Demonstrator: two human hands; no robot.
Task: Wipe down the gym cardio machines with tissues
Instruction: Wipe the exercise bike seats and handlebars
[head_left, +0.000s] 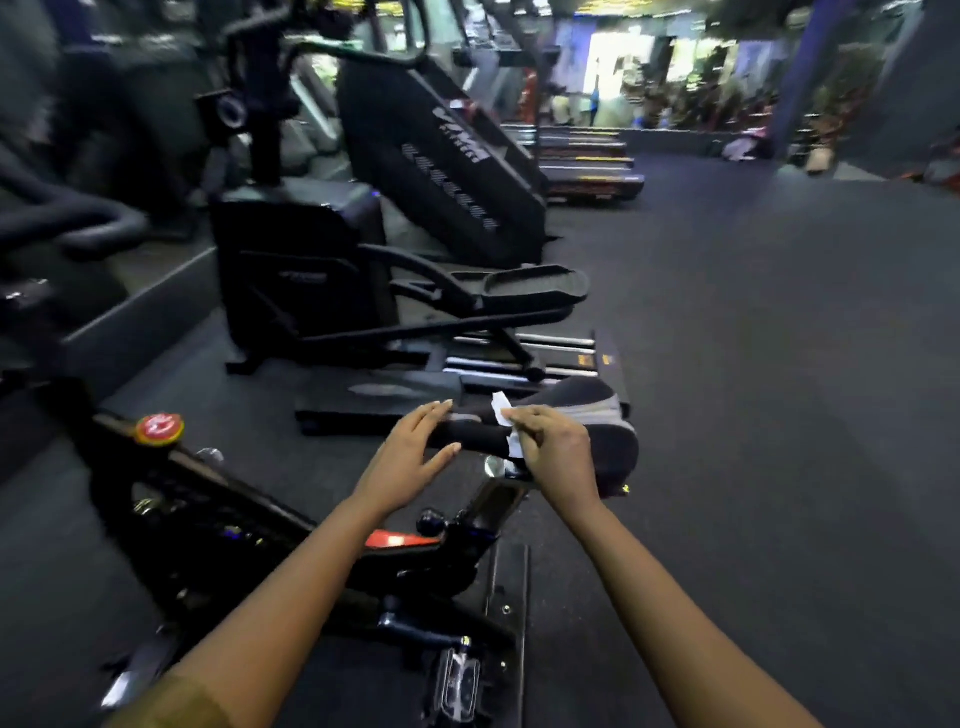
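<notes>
Flooring (753, 364), dark and matte, is filling the right half of the view, with a row of cardio machines lining its left side. Farthest back, treadmills (587, 161) are standing side by side; a tall black stair climber (441, 171) is standing in front of them, and an elliptical trainer (311, 270) is sitting nearer still, its foot platform pointing right. Nearest the camera, an exercise bike (249, 530) is occupying the lower left, its frame sloping up toward the saddle (587, 415), which is sitting at centre with its narrow nose pointing left. The left hand (410, 457) is reaching to the saddle nose with fingers straight and lying over the top, thumb spread below; it is gripping nothing. The right hand (556, 447) is lying across the middle of the saddle with fingers curled, pinching a white tissue (500, 405) and pressing it against the saddle surface just beside the left fingertips. A red knob (159, 428) is showing on the upper end of the bike frame at left, and a pedal (457, 680) is hanging at the bottom edge between the forearms.
</notes>
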